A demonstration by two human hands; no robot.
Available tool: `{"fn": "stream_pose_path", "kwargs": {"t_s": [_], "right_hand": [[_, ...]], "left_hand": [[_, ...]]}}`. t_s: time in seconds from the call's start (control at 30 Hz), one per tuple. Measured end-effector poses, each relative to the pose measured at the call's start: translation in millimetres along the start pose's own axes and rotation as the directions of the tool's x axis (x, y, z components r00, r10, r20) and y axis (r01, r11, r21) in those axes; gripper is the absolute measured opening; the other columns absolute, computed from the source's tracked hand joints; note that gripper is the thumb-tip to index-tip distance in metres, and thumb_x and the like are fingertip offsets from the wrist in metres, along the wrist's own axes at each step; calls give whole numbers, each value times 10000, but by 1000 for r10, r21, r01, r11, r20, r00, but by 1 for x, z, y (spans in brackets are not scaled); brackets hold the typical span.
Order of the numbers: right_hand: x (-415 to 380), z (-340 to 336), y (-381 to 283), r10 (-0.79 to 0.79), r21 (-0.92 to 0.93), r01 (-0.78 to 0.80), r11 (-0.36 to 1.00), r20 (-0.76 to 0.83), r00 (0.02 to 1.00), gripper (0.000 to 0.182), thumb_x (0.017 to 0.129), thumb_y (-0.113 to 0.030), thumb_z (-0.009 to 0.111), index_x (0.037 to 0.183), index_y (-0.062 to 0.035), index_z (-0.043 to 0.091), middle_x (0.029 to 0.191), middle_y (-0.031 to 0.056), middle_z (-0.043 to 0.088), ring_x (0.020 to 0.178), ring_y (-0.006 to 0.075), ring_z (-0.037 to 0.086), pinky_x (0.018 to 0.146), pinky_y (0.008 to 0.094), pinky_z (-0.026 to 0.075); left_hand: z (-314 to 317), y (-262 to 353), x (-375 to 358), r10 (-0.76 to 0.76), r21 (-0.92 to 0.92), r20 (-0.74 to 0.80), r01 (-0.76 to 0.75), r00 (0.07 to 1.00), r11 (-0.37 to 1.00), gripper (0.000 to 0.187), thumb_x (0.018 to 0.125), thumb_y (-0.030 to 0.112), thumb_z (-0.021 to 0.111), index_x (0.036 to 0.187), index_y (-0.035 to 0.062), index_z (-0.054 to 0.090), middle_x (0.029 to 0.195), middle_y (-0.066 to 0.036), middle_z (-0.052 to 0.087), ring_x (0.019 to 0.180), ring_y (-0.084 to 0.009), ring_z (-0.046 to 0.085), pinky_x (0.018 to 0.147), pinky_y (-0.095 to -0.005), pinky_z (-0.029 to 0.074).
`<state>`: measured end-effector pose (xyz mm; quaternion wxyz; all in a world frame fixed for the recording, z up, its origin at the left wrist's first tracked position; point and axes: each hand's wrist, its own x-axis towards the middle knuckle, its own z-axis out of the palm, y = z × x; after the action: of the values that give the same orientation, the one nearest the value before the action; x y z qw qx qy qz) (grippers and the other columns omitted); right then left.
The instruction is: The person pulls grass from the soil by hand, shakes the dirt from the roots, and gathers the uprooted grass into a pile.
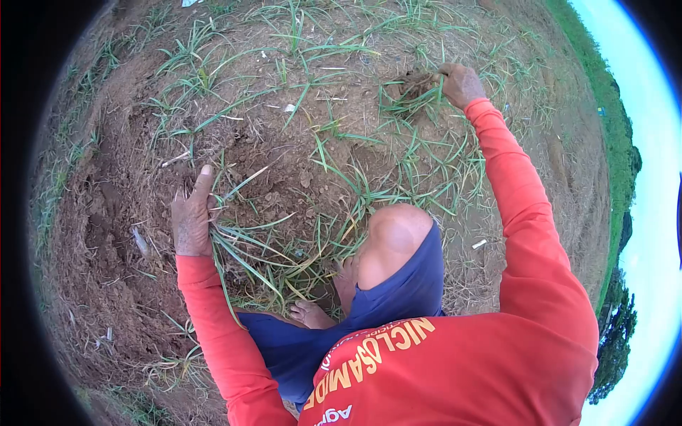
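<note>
My left hand [193, 215], at the left, is closed round a tuft of long green grass [249, 259] whose blades trail down to the right. Its thumb points up, away from me. At the upper right my right hand [462, 84] is closed on a clump of grass [415, 99] at the soil, with brown roots or earth beside the fingers. Loosened brown soil [273, 181] lies between the two hands. Both arms wear red sleeves.
My bare knee [398, 238] and blue shorts [383, 284] are below the middle, with bare feet [312, 314] on the ground. More green tufts [366, 192] grow around. A pale scrap [140, 241] lies at the left. Trees [616, 341] stand at the far right.
</note>
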<state>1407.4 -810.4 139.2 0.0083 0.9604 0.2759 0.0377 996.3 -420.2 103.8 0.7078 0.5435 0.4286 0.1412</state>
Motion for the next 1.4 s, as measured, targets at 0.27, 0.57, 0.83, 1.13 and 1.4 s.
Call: {"fn": "stream_pose_path", "kwargs": {"t_s": [0.27,0.57,0.83,1.13,1.4], "right_hand": [[-12,-122,-40,22,20,-17,1000,-252,967,334,917,-366,698,1085,-87,771,1026,221,742,993,416,706,886,476,549],[11,-53,-36,118,63,-111,992,-120,986,380,949,-386,692,1131,-58,754,1048,196,749,968,363,717,875,420,546],[-2,29,-7,136,168,-125,978,-54,989,376,937,-364,709,1130,-43,746,994,162,751,936,304,713,860,395,545],[-30,-69,-74,-179,973,-36,226,78,981,280,985,-226,717,1172,-19,690,845,-16,671,711,47,622,622,243,509],[-59,-50,-141,-322,900,-184,-394,52,945,298,1010,-217,695,1232,-34,619,878,-28,673,702,41,620,573,202,498]], "left_hand": [[41,-19,18,-6,-26,336,16,942,1000,377,886,371,834,1065,75,685,832,57,601,691,-54,501,587,-256,401],[73,-53,30,22,119,350,-67,936,991,376,826,158,821,1132,-12,682,974,-43,692,840,-112,610,723,-266,499],[74,-45,12,76,-106,375,-38,924,994,174,916,180,724,1003,29,724,807,-10,671,698,-113,644,641,-263,520],[118,-25,1,195,-410,168,-111,966,905,289,1037,228,639,1237,20,665,1087,-63,711,1012,-159,668,795,-292,537],[160,-35,-8,240,-631,398,74,885,773,425,1055,321,610,1389,60,583,1420,-123,604,1266,-252,607,1016,-432,552]]}}
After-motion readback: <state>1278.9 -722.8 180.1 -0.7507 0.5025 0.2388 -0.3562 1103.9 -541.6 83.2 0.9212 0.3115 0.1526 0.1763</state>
